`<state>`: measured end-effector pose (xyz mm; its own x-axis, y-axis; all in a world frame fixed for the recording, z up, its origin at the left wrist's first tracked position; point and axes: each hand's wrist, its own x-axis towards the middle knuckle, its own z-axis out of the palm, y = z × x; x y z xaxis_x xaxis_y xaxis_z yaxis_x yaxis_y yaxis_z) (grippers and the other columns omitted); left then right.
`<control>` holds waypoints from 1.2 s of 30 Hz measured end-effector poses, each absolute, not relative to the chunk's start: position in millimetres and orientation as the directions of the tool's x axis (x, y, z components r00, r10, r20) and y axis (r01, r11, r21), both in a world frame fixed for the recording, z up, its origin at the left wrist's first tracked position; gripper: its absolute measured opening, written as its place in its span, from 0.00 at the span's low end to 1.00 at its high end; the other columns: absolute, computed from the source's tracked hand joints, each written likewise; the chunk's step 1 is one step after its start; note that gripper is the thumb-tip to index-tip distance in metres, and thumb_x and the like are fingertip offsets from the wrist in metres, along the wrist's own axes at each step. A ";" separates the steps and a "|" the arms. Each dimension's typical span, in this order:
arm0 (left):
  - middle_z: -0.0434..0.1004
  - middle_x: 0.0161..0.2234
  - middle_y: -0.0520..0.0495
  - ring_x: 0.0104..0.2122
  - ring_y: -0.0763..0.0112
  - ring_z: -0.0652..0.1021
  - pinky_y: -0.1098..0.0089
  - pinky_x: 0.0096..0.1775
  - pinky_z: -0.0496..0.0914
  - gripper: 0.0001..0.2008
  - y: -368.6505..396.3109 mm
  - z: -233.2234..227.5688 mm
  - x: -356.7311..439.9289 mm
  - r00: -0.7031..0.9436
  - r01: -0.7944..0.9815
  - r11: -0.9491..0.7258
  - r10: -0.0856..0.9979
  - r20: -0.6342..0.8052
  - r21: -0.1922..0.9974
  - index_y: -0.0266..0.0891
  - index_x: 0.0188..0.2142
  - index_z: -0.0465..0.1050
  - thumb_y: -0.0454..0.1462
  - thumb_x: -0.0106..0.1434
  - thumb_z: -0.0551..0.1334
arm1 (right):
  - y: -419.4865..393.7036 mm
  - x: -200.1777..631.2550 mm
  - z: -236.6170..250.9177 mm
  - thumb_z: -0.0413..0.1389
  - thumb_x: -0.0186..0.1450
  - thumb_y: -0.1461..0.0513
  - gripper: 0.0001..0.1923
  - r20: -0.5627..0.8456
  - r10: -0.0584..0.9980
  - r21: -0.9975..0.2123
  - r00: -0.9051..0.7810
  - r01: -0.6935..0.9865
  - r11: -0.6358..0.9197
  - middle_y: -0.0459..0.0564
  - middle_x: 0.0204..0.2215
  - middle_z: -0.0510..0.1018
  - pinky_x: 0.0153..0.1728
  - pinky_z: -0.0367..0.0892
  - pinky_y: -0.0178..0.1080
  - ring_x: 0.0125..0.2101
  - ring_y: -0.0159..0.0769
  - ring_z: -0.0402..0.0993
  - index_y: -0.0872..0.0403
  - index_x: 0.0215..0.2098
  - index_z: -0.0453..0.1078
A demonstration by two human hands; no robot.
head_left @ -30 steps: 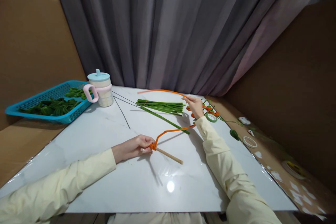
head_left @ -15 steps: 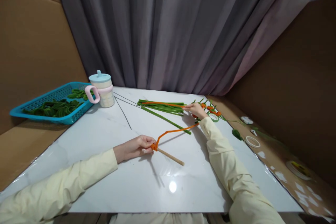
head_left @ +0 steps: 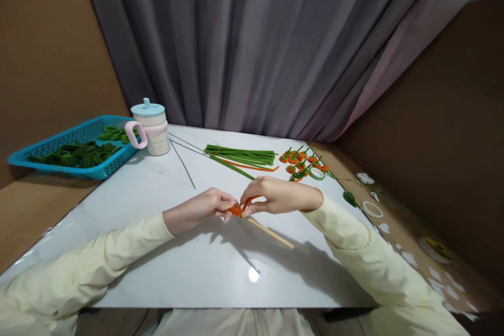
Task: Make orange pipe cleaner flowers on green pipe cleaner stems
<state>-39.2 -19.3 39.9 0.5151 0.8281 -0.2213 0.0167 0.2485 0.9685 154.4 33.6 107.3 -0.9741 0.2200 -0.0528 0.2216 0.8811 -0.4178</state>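
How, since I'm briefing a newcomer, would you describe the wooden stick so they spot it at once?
Over the white table, find where the left hand and right hand nearly meet in front of the green stems. From there, the pale wooden stick slants rightward and toward the near edge. Unlike the orange strip coiled there, it is straight, bare wood.
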 end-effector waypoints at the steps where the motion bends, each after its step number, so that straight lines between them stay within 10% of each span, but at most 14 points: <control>1: 0.67 0.19 0.52 0.23 0.74 0.65 0.74 0.29 0.57 0.12 -21.0 44.8 -37.4 0.494 0.052 0.191 0.848 -0.191 0.980 0.34 0.19 0.68 0.34 0.57 0.57 | 28.1 153.4 106.9 0.55 0.63 0.64 0.06 -0.084 0.236 -0.370 -0.968 0.250 0.895 0.49 0.30 0.79 0.30 0.62 0.30 0.29 0.30 0.74 0.56 0.37 0.73; 8: 0.69 0.21 0.51 0.23 0.73 0.67 0.73 0.30 0.59 0.11 -29.7 59.3 -18.3 0.236 0.415 -0.472 0.882 0.409 0.778 0.37 0.28 0.76 0.33 0.60 0.55 | -16.4 163.0 97.1 0.52 0.62 0.66 0.06 0.256 0.578 0.130 -0.775 0.620 0.773 0.47 0.14 0.71 0.18 0.42 0.36 0.13 0.30 0.61 0.55 0.29 0.68; 13: 0.67 0.22 0.51 0.29 0.70 0.70 0.71 0.36 0.63 0.14 -32.4 65.1 -7.1 0.101 0.078 -0.411 0.910 0.403 0.908 0.36 0.40 0.75 0.39 0.64 0.53 | -37.3 163.2 69.4 0.43 0.68 0.65 0.10 0.656 0.567 -0.116 -0.498 0.676 0.728 0.49 0.19 0.74 0.18 0.51 0.35 0.17 0.32 0.68 0.55 0.37 0.66; 18: 0.65 0.21 0.51 0.27 0.72 0.66 0.70 0.35 0.62 0.15 -37.2 71.2 -0.8 0.259 -0.232 -0.174 0.937 0.234 0.957 0.33 0.39 0.74 0.42 0.63 0.56 | -29.4 162.5 56.2 0.43 0.68 0.65 0.11 0.677 0.618 -0.424 -0.400 0.474 0.771 0.47 0.23 0.73 0.22 0.61 0.32 0.22 0.31 0.70 0.53 0.31 0.65; 28: 0.66 0.20 0.53 0.23 0.73 0.68 0.73 0.28 0.62 0.14 -44.7 85.0 -2.9 0.262 0.034 -0.334 0.912 0.314 0.942 0.34 0.42 0.68 0.43 0.64 0.53 | -23.8 166.3 58.4 0.42 0.67 0.65 0.14 0.674 0.586 -0.469 -0.449 0.353 0.810 0.45 0.18 0.68 0.24 0.62 0.33 0.19 0.29 0.64 0.53 0.25 0.62; 31: 0.69 0.23 0.51 0.22 0.75 0.68 0.74 0.25 0.62 0.09 -42.7 75.7 -4.2 0.215 0.270 -0.599 0.801 0.559 0.754 0.37 0.39 0.70 0.36 0.65 0.52 | -24.4 165.0 59.9 0.42 0.66 0.65 0.15 0.674 0.557 -0.447 -0.485 0.332 0.831 0.45 0.18 0.67 0.24 0.61 0.33 0.19 0.29 0.63 0.52 0.22 0.59; 36: 0.73 0.29 0.47 0.28 0.70 0.70 0.69 0.33 0.67 0.20 -28.8 62.6 -12.3 0.409 0.484 -0.872 0.300 0.862 0.074 0.38 0.53 0.63 0.26 0.62 0.49 | -30.4 161.2 66.8 0.42 0.67 0.64 0.13 0.533 0.645 -0.587 -0.548 0.310 0.748 0.41 0.15 0.64 0.21 0.57 0.31 0.16 0.27 0.57 0.53 0.25 0.60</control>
<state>-12.3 -28.8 62.6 0.4087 0.3000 0.8620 0.4843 -0.8718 0.0738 161.2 -30.4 66.8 -0.5481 0.6450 0.5325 0.3097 0.7479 -0.5871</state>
